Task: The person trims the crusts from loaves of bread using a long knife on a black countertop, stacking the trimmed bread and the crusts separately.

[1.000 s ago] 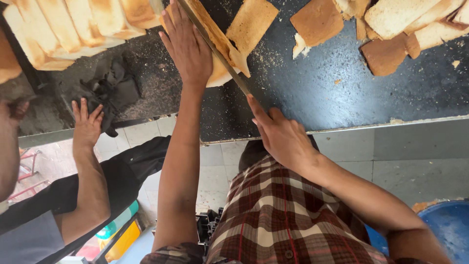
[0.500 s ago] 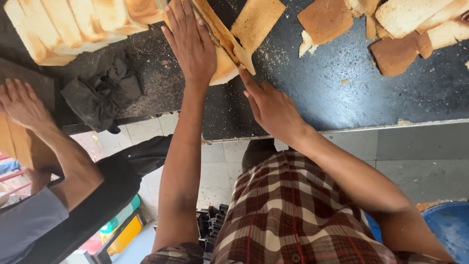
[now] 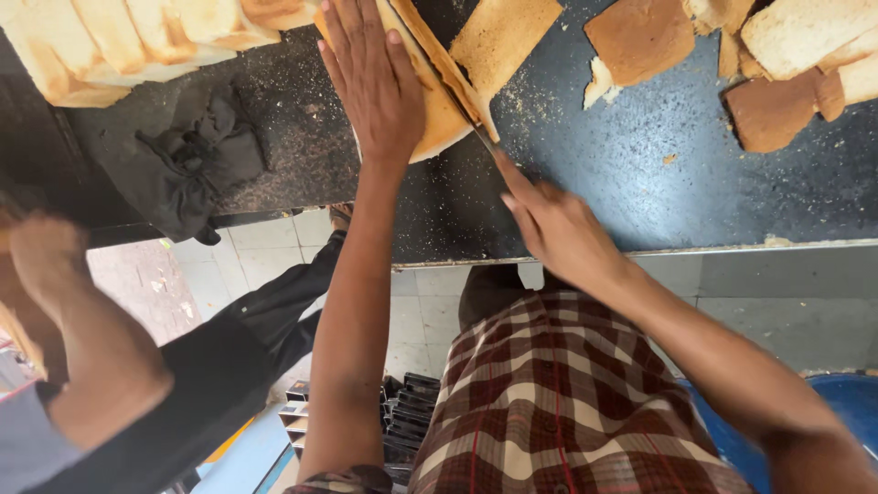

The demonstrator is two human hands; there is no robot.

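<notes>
- The left hand (image 3: 373,78) lies flat, fingers spread wide and pressed down on a pale bread loaf (image 3: 437,114) at the upper middle of the frame.
- The right hand (image 3: 560,229) sits just below and to the right of the loaf, fingers curled tight around the handle of a knife (image 3: 465,99); the hand is slightly blurred.
- The knife blade runs up and to the left from that hand, along the right side of the loaf, where a thin brown crust slab (image 3: 441,57) stands on edge against it.
- The loaf rests on a dark counter (image 3: 640,174) strewn with crumbs.
- A cut crust sheet (image 3: 503,38) lies flat just right of the blade; more brown crust pieces (image 3: 640,37) and white slices lie further to the upper right.
- A row of uncut loaves (image 3: 137,37) fills the upper left of the frame.
- A crumpled black cloth (image 3: 197,165) sits on the counter below that row, well left of the left hand.
- Another person's arm (image 3: 82,338), in a dark garment, shows at the lower left, apart from the work.
- A plaid shirt (image 3: 558,402) covers the lower middle, above a tiled floor (image 3: 274,242).
</notes>
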